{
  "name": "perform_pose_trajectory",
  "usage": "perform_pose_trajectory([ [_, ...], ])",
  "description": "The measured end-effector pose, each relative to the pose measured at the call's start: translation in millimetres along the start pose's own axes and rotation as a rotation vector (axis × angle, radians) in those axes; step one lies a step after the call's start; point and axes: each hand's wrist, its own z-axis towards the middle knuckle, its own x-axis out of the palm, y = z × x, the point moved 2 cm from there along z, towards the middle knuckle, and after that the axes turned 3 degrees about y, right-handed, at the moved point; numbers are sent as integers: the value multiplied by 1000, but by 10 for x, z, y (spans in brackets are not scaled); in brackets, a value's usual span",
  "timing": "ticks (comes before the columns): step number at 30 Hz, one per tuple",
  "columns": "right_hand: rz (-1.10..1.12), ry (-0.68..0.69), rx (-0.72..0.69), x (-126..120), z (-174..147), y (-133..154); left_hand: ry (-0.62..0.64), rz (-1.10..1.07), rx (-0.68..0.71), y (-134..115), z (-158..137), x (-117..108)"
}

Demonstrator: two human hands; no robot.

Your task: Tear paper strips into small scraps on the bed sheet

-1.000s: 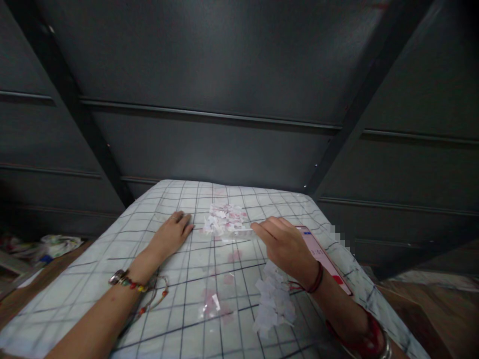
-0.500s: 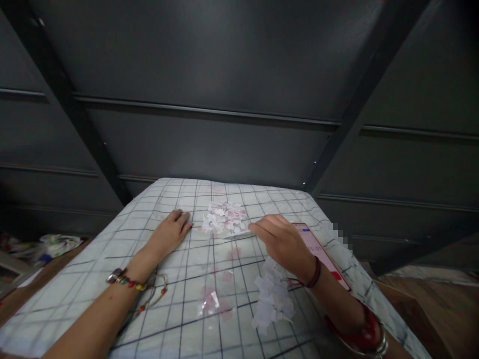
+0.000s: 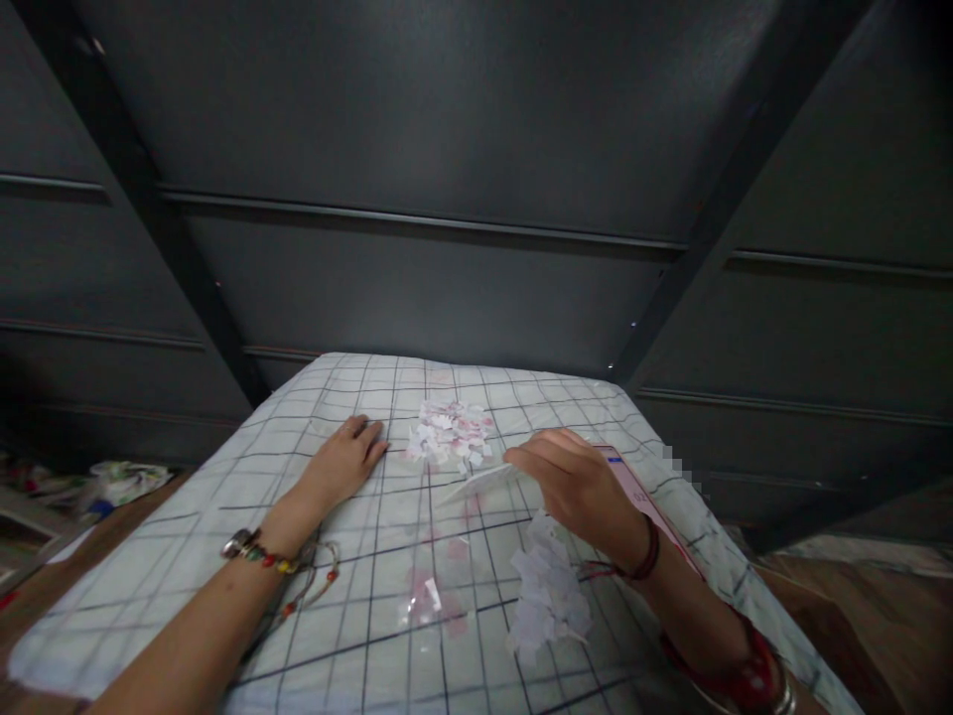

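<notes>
My right hand (image 3: 570, 482) pinches one end of a thin, flat white piece, perhaps card or paper (image 3: 477, 484), tilted just above the checked cloth. Its outer end points left, on the near side of a heap of small white and pinkish paper scraps (image 3: 451, 434). Palm down on the cloth to the left of that heap, my left hand (image 3: 348, 462) holds nothing, with its fingers apart. A second heap of larger white paper pieces (image 3: 547, 596) lies below my right wrist. A clear plastic piece (image 3: 432, 601) with a white strip lies nearer me.
The white cloth with dark grid lines (image 3: 305, 641) covers the table. A pink-screened phone (image 3: 646, 497) lies partly behind my right wrist. Dark wall panels (image 3: 432, 288) rise at the far edge. Clutter (image 3: 123, 484) stands low at the left, beyond the table.
The white flat piece has come away from the scrap heap, towards me, and shows more of its face. My left hand has stayed on the cloth.
</notes>
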Motion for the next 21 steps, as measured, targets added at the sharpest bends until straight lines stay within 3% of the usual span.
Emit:
perform_pose_trajectory([
  [4, -112, -35, 49, 78, 17, 27, 13, 18, -17, -9, 3, -3],
  [7, -201, -7, -9, 169, 45, 75, 23, 37, -22, -16, 3, 1],
  [11, -166, 24, -69, 138, 54, 94, 9, 32, -20, -15, -1, -4],
  [15, -156, -26, -23, 66, 62, 72, 7, 2, -12, -7, -1, -17],
  [21, -226, -1, -43, 183, 158, 115, 16, 13, 10, 19, 9, 11],
])
